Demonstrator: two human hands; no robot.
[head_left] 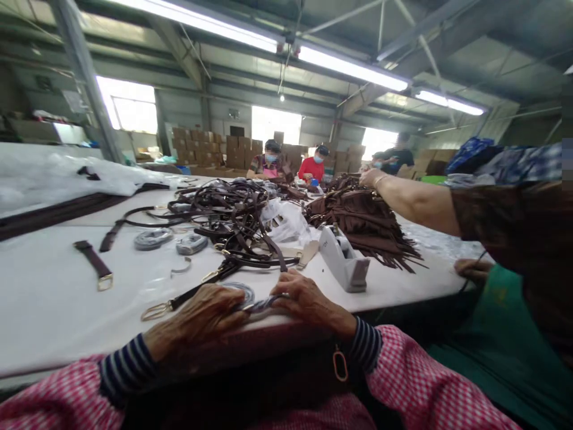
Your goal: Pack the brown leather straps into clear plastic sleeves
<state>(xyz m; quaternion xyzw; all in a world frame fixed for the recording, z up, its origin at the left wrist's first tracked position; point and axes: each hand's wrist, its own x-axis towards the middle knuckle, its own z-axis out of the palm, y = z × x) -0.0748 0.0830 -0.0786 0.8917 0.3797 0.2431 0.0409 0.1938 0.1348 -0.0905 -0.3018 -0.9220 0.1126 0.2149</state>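
At the table's near edge, my left hand [203,313] and my right hand [307,301] are closed around a strap wrapped in clear plastic [260,306]. Part of it lies coiled, and the fingers hide some of it. A dark brown strap with a gold clasp [157,310] lies beside my left hand. Beyond both hands is a tangled heap of brown straps [224,206] with gold fittings. Two plastic-wrapped coils [153,239] rest in front of the heap. Below my right wrist hangs a gold oval ring [340,364].
A grey tape dispenser [342,260] stands right of my right hand. Behind it are brown fringed pieces [358,218]. A co-worker's arm [416,200] reaches in from the right. A short buckled strap [95,263] lies left, near plastic sheeting [58,179]. Other people sit across the table.
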